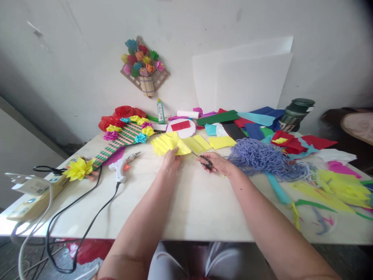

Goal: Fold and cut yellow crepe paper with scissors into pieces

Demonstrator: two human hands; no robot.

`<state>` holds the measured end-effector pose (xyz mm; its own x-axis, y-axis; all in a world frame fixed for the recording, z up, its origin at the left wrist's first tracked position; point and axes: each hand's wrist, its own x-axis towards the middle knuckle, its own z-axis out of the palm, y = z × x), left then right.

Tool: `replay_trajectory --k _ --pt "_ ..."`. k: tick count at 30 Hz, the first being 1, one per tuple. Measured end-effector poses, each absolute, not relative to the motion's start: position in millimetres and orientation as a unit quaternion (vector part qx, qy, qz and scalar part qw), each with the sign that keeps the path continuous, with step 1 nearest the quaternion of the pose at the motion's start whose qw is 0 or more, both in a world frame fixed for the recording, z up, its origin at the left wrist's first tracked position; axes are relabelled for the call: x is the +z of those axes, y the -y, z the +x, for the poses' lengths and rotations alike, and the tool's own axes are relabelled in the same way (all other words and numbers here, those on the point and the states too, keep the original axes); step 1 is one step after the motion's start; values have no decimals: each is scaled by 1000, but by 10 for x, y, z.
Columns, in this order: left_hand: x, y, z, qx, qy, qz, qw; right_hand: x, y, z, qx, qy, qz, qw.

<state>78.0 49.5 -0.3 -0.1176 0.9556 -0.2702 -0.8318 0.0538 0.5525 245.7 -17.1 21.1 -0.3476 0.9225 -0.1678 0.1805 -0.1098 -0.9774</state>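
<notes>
Yellow paper (165,144), pinched by the left hand (171,158), lies left of the right hand (218,161), which grasps scissors (207,163) (blades slanting far-left, at its right edge).

Scissors (206,163) partly covered by right hand (217,161), tube label (160,112) illegible

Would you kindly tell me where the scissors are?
In the head view, the scissors are in the right hand, by the right edge of yellow paper in the left hand.
</notes>
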Motion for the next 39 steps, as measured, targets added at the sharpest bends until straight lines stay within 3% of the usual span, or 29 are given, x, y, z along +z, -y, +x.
replay_trajectory --k 39 --pt "65 -432 769 679 -305 110 659 133 115 2468 567 589 -462 343"
